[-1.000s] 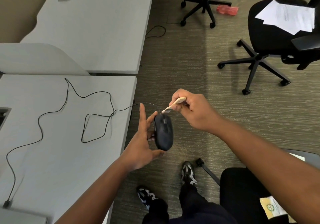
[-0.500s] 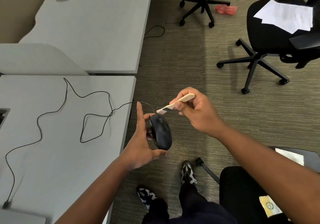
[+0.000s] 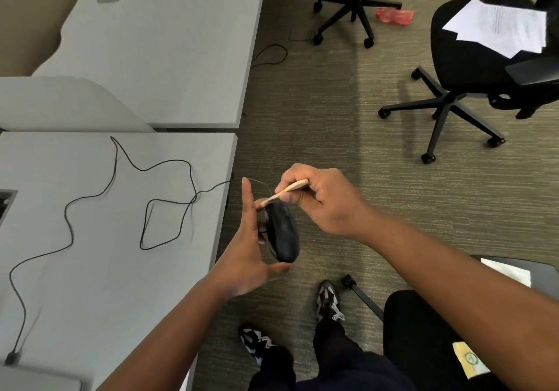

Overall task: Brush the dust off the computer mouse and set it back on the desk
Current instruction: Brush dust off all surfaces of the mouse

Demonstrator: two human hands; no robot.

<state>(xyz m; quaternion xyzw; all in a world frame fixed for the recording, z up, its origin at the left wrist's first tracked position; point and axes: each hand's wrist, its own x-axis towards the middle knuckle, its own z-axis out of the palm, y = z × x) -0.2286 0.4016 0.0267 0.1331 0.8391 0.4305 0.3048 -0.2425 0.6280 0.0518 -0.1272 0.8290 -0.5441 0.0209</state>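
A grey desk fills the left of the view, with a second grey desk beyond it. To the right, over the carpet, stands a black office chair with printed sheets of paper on its seat. A thin black cable wanders in loops across the near desk and runs off its edge to the computer mouse.

The black mouse is held in the air just past the desk's edge, above the floor, not on the desk. The left hand cradles it from the left side: the thumb props its near end, the index finger stands straight up beside it, and the other fingers curl behind its body. The right hand sits just above and to the right, its fingers curled round the pale wooden handle of a small brush. The brush slants down to the left, its tip at the mouse's far end, where the cable enters.
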